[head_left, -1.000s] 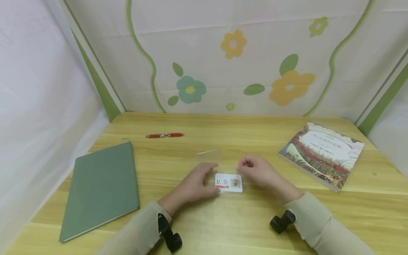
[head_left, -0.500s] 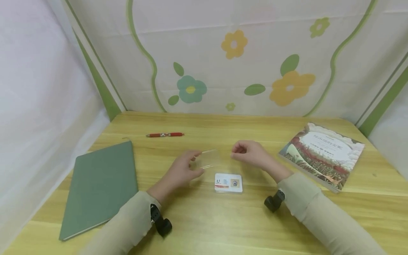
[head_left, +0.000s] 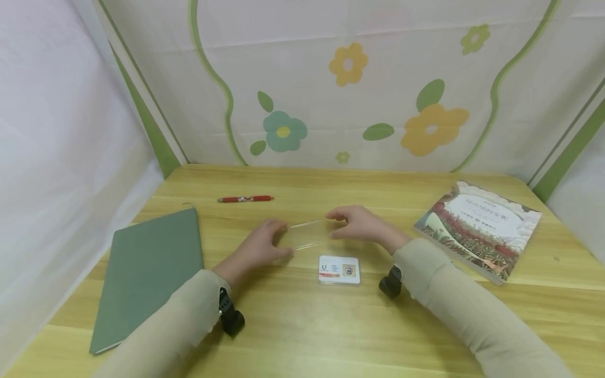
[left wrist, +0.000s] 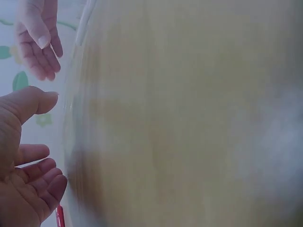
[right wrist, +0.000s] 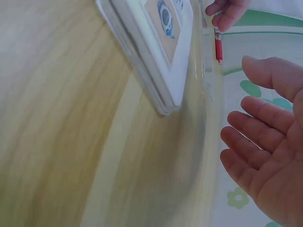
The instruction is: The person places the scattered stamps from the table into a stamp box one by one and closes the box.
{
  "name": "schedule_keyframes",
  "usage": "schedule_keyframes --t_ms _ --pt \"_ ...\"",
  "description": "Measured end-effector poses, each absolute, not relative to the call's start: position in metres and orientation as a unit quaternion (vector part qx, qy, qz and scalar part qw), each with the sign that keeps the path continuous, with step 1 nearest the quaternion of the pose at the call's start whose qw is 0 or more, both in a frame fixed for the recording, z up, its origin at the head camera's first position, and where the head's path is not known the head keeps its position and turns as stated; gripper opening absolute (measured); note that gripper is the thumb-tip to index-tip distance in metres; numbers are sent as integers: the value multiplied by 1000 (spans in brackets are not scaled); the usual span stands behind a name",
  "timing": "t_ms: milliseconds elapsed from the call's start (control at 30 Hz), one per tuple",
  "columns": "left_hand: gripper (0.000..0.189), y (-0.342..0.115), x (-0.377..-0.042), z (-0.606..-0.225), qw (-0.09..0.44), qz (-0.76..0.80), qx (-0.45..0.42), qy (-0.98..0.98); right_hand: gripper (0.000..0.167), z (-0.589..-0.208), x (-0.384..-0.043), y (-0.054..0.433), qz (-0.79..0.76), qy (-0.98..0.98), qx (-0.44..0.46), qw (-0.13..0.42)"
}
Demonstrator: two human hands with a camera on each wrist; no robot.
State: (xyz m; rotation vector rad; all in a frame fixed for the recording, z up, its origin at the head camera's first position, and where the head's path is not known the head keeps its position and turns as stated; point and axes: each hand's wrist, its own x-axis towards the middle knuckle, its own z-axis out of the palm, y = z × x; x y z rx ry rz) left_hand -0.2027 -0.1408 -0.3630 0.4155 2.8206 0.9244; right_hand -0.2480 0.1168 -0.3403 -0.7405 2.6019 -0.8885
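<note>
A see-through plastic piece (head_left: 307, 245), like a small flat case or lid, lies on the wooden table; only its bright edges stand out. My left hand (head_left: 260, 244) is at its left side, thumb and fingers spread apart. On the right side my right hand (head_left: 356, 226) reaches in, fingertips near the plastic's edge. Both wrist views show relaxed fingers, the left hand (left wrist: 28, 161) and the right hand (right wrist: 270, 137) with bare palms. Just in front of the plastic sits a neat stack of white rounded cards (head_left: 338, 270), the top one printed with a logo and a small picture.
A green notebook (head_left: 151, 273) lies at the left, partly behind my left sleeve. A red pen (head_left: 246, 199) is farther back. At the right lies an illustrated book (head_left: 479, 231). A flower-printed cloth (head_left: 321, 79) hangs behind the table's far edge.
Both hands have moved away from the card stack, up to the clear plastic piece. My left hand went back and left; my right hand went back and left too, its fingers opening out.
</note>
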Motion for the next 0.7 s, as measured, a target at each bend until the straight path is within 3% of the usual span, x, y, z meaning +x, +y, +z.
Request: schedule_keyframes --t_ms 300,700 --pt "72 -138 -210 -362 89 252 145 953 66 -342 -251 102 -277 913 -245 172" --pt "73 -127 -214 -362 88 217 151 960 69 -343 -253 87 -242 919 -240 197"
